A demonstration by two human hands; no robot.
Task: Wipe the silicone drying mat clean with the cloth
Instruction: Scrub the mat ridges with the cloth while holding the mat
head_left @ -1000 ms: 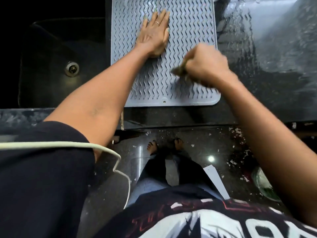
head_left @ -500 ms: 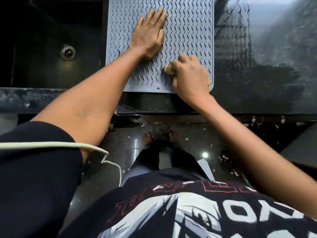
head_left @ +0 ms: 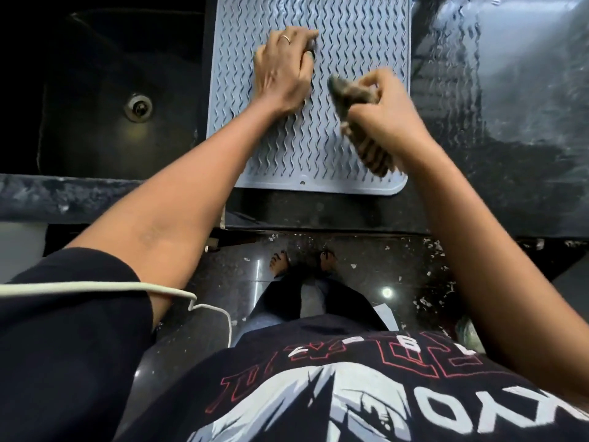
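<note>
The grey silicone drying mat (head_left: 280,151), ribbed with wavy grooves, lies on the black counter beside the sink. My left hand (head_left: 282,71) rests on the mat's upper left part, its fingers curled under and holding nothing that I can see. My right hand (head_left: 385,114) grips a bunched brown striped cloth (head_left: 371,151) over the mat's right side. One end of the cloth sticks out above the fist and the other hangs below it toward the mat's near right corner.
A dark sink (head_left: 95,129) with a metal drain (head_left: 138,106) lies left of the mat. The wet black counter (head_left: 510,122) stretches to the right. The counter's front edge (head_left: 318,215) runs just below the mat, with the speckled floor and my feet beneath.
My right hand has lifted off the mat's near edge with the cloth, which now hangs loose from the fist. My left hand's fingers, flat before, have curled.
</note>
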